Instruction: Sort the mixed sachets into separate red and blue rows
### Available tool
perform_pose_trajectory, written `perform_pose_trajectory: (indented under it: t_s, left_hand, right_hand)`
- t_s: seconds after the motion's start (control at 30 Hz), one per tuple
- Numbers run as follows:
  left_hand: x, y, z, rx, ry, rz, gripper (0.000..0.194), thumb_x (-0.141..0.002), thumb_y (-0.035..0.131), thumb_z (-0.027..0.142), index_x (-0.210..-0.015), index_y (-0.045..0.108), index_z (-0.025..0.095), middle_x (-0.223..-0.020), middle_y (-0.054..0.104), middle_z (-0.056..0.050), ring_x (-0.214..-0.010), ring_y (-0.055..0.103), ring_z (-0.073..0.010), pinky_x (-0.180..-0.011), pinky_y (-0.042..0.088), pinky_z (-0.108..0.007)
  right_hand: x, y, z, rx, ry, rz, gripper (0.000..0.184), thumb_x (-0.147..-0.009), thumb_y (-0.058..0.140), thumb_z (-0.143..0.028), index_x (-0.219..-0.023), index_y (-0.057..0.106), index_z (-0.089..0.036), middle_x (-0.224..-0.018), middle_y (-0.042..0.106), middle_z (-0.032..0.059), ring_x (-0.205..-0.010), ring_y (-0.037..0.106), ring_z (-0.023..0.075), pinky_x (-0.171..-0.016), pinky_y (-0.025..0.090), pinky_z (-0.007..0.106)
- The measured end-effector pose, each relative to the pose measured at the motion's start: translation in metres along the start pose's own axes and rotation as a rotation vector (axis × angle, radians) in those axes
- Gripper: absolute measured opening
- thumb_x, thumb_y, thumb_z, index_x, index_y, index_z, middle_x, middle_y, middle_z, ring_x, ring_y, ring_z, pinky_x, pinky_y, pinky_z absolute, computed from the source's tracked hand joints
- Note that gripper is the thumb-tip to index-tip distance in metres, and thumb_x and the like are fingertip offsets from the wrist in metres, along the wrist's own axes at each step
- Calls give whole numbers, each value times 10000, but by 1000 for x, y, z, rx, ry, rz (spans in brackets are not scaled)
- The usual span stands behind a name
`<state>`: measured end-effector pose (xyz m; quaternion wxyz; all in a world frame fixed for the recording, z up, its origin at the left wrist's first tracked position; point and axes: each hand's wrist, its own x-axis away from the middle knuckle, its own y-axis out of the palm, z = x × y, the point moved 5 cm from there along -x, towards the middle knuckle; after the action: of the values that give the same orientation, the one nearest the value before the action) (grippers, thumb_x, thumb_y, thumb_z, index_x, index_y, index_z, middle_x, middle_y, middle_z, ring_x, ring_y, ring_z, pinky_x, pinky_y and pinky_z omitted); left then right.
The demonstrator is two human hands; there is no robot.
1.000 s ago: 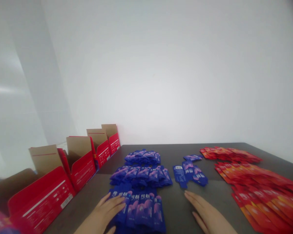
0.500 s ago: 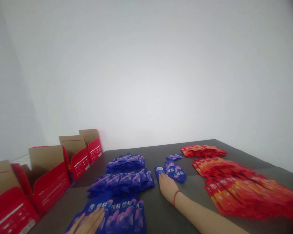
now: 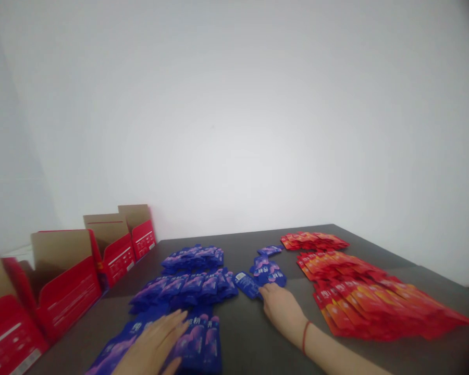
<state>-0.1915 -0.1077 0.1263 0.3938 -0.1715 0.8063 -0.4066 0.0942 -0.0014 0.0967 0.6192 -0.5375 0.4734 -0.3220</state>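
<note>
My right hand has its fingers closed on the lower right end of a single blue packet, which lies slanted with its white label up. Just behind it are a few loose blue-purple packets, one of them close to my fingertips. My left hand rests flat, fingers stretched out, over the nearest row of blue-purple packets. Two more overlapping rows of these packets, a middle row and a far row, lie beyond it.
Red-orange packets lie in overlapping rows on the right of the dark table. Several open red cardboard boxes with raised brown flaps line the left edge. A white wall stands behind the table.
My right hand has shifted right and nearer, and the blue packet under it has turned to a slant. My left hand has moved farther forward and right over the near row. The view has shifted slightly.
</note>
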Motion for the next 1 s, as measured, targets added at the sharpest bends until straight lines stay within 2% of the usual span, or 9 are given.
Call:
perform_pose_trajectory:
  t_s: [0.1, 0.27, 0.43, 0.57, 0.67, 0.73, 0.87, 0.93, 1.0]
  left_hand:
    - [-55, 4, 57, 168, 117, -12, 530, -797, 527, 179, -1316, 468, 268, -1351, 532, 1, -1217, 509, -171, -1013, 420, -286]
    - [-111, 52, 127, 373, 213, -95, 564, -748, 513, 172, -1310, 464, 202, -1415, 458, -45, -1279, 431, -211, -1068, 361, -352]
    - [-122, 74, 130, 443, -8, -195, 754, -663, 489, 110, -1405, 357, 130, -1472, 359, -99, -1329, 354, -259, -1087, 328, -400]
    - [-120, 73, 117, 543, -250, -356, 788, -645, 533, 129, -1412, 354, 119, -1452, 384, -134, -1320, 359, -297, -1075, 320, -429]
    - [-119, 78, 124, 794, -350, -490, 498, -703, 578, 243, -1195, 589, 173, -1125, 665, -92, -1028, 605, -271, -880, 465, -352]
    - [-119, 84, 131, 1032, -443, -471, 282, -770, 543, 344, -954, 667, 171, -876, 706, -54, -787, 644, -212, -704, 484, -280]
    - [-116, 105, 150, 1598, -606, -378, 582, -751, 489, 671, -892, 613, 120, -630, 630, -36, -457, 502, -118, -481, 399, -227]
    - [-113, 112, 158, 1788, -660, -365, 717, -656, 522, 771, -923, 590, 109, -594, 603, -25, -414, 461, -102, -460, 383, -226]
    - [-111, 116, 162, 1889, -692, -375, 758, -563, 633, 749, -959, 588, 106, -639, 616, -31, -471, 511, -116, -503, 410, -234]
  right_hand:
    - [-17, 3, -22, 3, -4, -1, 357, -837, 485, -134, -1182, 577, -117, -1180, 624, 163, -1090, 574, 259, -888, 451, 334]
    - [-44, 13, -33, 1, 63, -60, 352, -850, 355, -17, -1042, 637, -104, -974, 705, 169, -885, 675, 220, -707, 498, 287]
    - [-17, 5, 3, -16, 15, -61, 280, -867, 409, -68, -917, 674, -142, -863, 725, 131, -806, 684, 200, -724, 478, 276]
    - [27, -9, 31, -111, -192, 26, 255, -898, 441, -126, -902, 684, -201, -905, 723, 70, -908, 642, 183, -867, 418, 303]
    - [49, -20, 41, -325, -279, 172, 241, -911, 446, -189, -924, 683, -231, -900, 708, 42, -894, 615, 177, -858, 410, 314]
    - [54, -19, 47, -527, -172, 246, 216, -900, 466, -247, -920, 680, -231, -911, 696, 46, -897, 609, 190, -845, 424, 324]
    - [53, 5, 57, -1194, 249, 333, 349, -833, 536, -379, -1136, 578, -211, -1014, 669, 68, -923, 633, 213, -834, 482, 337]
    - [53, 22, 52, -1519, 381, 241, 430, -819, 532, -451, -1170, 553, -203, -1031, 670, 83, -893, 652, 218, -788, 511, 337]
    - [54, 30, 43, -1707, 403, 106, 401, -805, 541, -489, -1071, 615, -197, -965, 693, 86, -849, 665, 221, -757, 521, 334]
